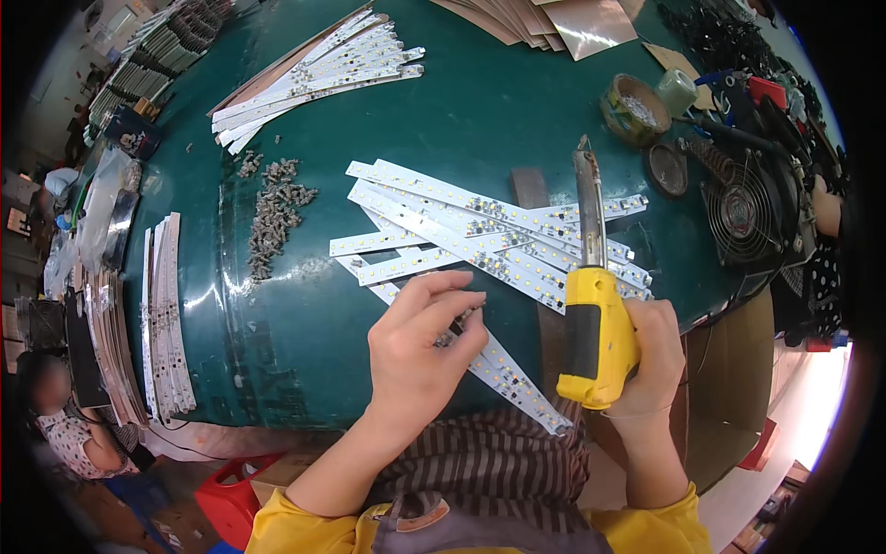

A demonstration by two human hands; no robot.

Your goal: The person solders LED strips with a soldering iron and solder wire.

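My right hand (653, 355) is wrapped round the grip of a yellow and black soldering gun (604, 328), whose metal tip points away from me. To its left, my left hand (420, 346) has its fingers curled toward the thumb, with small grey parts (445, 339) showing in the gap between them. Below that hand a white LED strip board (517, 383) slants toward my lap, its upper part hidden by the hand. Just beyond both hands lies a crossed heap of similar LED strip boards (443, 231), dotted with yellowish LEDs and small dark components.
A pile of small grey parts (277, 217) lies left of the heap. More LED strips are fanned out at the far side (318, 83) and stacked at the left (164, 319). At the right stand a round tub (635, 109), a small dish (666, 168) and a fan (738, 212).
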